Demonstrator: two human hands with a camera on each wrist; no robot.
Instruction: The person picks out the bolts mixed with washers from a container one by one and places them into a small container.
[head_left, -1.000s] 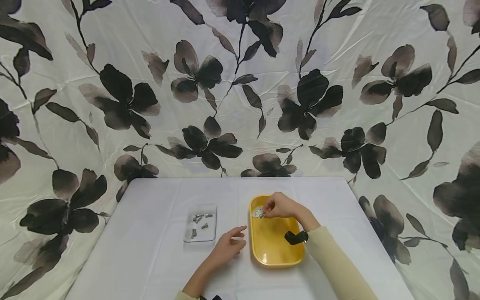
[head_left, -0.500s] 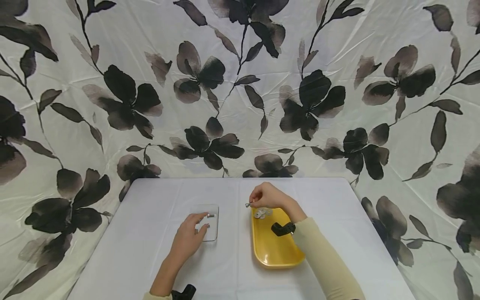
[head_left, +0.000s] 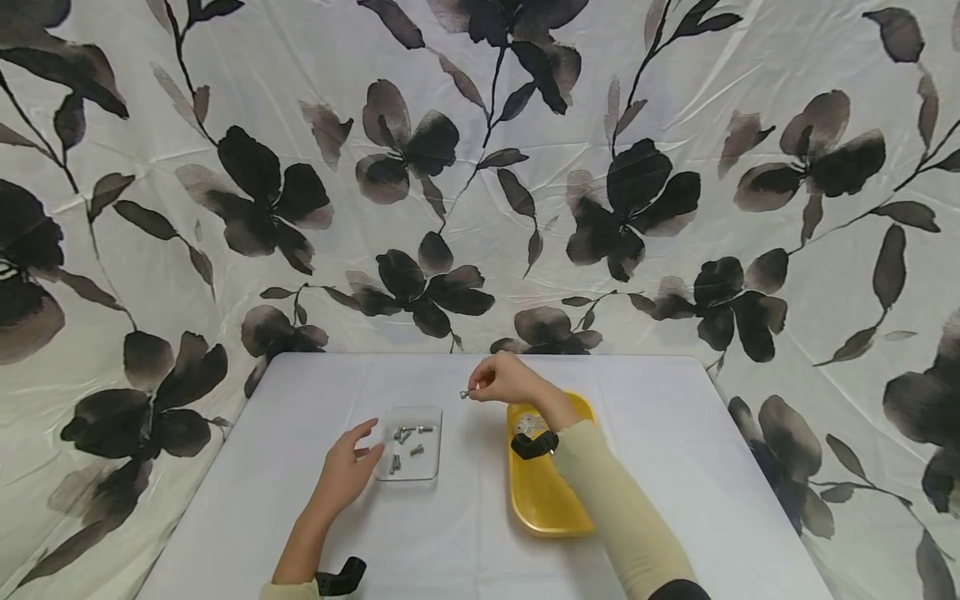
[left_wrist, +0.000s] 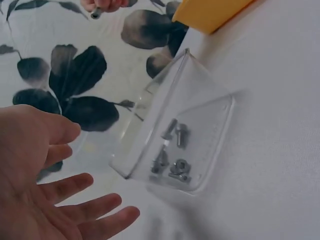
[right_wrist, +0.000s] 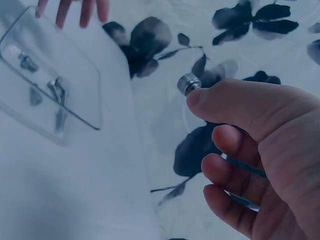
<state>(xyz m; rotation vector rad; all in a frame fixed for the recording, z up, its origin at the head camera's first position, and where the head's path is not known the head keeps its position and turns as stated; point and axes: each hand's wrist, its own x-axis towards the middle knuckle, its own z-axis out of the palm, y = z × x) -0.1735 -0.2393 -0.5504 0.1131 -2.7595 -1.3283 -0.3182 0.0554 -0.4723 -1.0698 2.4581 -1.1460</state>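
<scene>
Between thumb and fingertips my right hand pinches a small silver bolt, its round knurled head sticking out. That hand is raised past the upper left corner of the yellow tray. At the left side of a clear plastic box, my left hand has its fingers spread and holds nothing; whether it touches the wall I cannot tell. Several silver bolts lie loose on the box's floor. White round washers sit at the far end of the yellow tray, partly behind the right wrist.
Both containers stand on a white-covered table, with a gap of cloth between them. A floral cloth hangs behind the table's far edge. Each wrist wears a black camera mount.
My right hand has lifted the bolt out of the yellow tray and carried it left. The left hand moved left, passed over the clear box and now is at its left side.
</scene>
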